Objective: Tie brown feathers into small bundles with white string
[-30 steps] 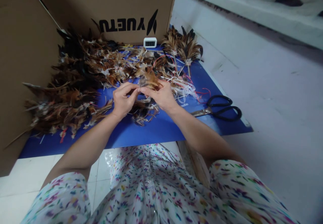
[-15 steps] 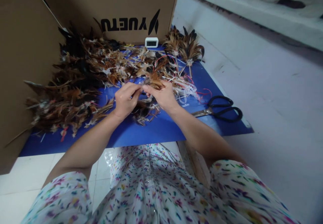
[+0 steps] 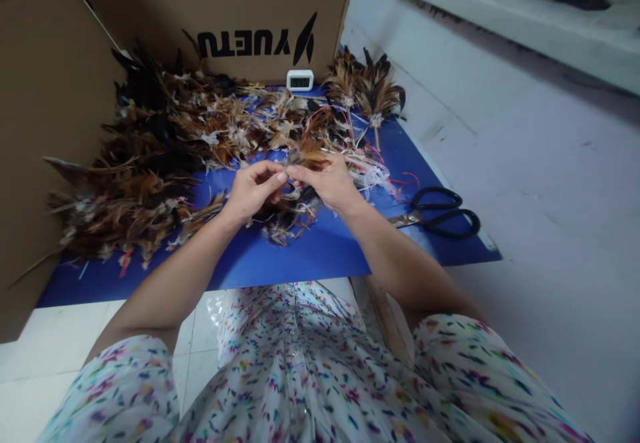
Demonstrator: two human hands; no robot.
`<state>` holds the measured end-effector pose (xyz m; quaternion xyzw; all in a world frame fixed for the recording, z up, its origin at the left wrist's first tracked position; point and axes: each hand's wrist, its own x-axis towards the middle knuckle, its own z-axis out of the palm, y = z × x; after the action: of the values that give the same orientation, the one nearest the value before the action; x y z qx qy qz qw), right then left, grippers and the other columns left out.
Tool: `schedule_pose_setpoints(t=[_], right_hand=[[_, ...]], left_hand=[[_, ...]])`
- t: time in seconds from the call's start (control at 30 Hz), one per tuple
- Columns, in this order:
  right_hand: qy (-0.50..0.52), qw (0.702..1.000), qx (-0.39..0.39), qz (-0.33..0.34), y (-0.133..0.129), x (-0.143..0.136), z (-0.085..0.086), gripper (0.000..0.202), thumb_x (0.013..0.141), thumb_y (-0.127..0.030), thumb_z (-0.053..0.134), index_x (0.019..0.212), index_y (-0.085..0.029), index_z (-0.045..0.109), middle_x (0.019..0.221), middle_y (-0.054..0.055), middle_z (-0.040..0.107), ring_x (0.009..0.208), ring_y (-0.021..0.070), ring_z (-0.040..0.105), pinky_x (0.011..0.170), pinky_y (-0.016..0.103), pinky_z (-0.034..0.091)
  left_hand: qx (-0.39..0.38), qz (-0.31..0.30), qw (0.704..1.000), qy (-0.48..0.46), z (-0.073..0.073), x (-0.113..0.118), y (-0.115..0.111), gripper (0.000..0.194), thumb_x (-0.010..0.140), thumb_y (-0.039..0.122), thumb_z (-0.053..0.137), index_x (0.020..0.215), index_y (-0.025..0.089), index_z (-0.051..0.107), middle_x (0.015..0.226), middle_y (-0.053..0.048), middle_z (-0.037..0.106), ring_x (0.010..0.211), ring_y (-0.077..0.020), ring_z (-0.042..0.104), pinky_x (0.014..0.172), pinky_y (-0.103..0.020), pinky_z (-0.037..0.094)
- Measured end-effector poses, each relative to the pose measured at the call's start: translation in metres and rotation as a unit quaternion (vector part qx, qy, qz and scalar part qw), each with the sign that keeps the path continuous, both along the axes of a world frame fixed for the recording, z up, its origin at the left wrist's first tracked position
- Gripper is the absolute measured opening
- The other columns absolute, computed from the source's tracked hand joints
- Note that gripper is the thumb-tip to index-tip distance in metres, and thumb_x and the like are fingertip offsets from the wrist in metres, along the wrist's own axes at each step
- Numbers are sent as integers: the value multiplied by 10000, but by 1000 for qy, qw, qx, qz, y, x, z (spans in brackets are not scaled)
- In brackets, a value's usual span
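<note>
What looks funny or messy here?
The cardboard box at the back looks odd because its YUETU lettering is upside down. The white strips beside the right hand look messy, lying in a loose tangle. Nothing looks clearly broken.

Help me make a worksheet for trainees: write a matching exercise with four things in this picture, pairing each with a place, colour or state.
Things:
1. Nearer scissors
2. Small digital display
3. YUETU lettering
4. Feather tuft

Places, colours, states:
A. Upside down on the cardboard box
B. Held where the left hand and right hand meet
C. Black-handled
D. White-cased

Pairs: 1-C, 2-D, 3-A, 4-B
</note>
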<state>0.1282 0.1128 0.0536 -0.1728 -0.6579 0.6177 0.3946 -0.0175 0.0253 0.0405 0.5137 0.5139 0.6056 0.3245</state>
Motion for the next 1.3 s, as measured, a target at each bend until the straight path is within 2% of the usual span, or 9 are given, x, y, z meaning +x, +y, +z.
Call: schedule_pose_setpoints(t=[0.17,0.43,0.67,0.8,1.03,1.3], right_hand=[[-22,1000,5,2,0,1,3,478,597,-616,854,652,-210,607,609,-25,579,585,123,528,599,313,516],[-20,999,24,-3,3,4,1,479,601,-590,862,612,-200,584,576,-45,519,565,100,477,568,276,462],[-28,999,24,20,4,6,2,461,594,-583,864,672,-197,624,666,-13,607,716,154,602,691,318,538],[-38,998,29,28,2,8,7,458,566,-562,889,645,-203,616,664,-5,609,706,156,591,698,329,544],[-49,997,32,42,0,9,13,477,529,-549,904,623,-194,600,622,-28,565,651,130,548,672,313,522],[-46,995,39,85,4,11,8,430,607,-539,875,678,-183,645,632,-20,619,608,116,557,655,295,516]], left_hand=[[-26,-25,998,-48,4,1,1,462,642,563,853,775,174,641,639,0,679,422,-69,526,409,-200,419],[-87,-79,986,-116,8,0,-2,439,616,495,892,751,152,653,628,4,663,425,-64,522,420,-204,423],[-126,-123,971,-162,10,-2,-4,403,619,424,909,730,137,650,634,-2,674,445,-59,545,432,-181,438],[-144,-150,961,-183,9,-5,-4,377,616,385,916,713,138,648,637,-11,687,450,-66,562,432,-179,450],[-160,-172,955,-184,9,-7,-4,345,625,388,911,699,136,687,649,-34,704,458,-73,567,431,-186,460],[-170,-207,948,-171,9,-8,-6,364,634,400,908,733,121,696,658,-41,715,458,-74,583,443,-183,463]])
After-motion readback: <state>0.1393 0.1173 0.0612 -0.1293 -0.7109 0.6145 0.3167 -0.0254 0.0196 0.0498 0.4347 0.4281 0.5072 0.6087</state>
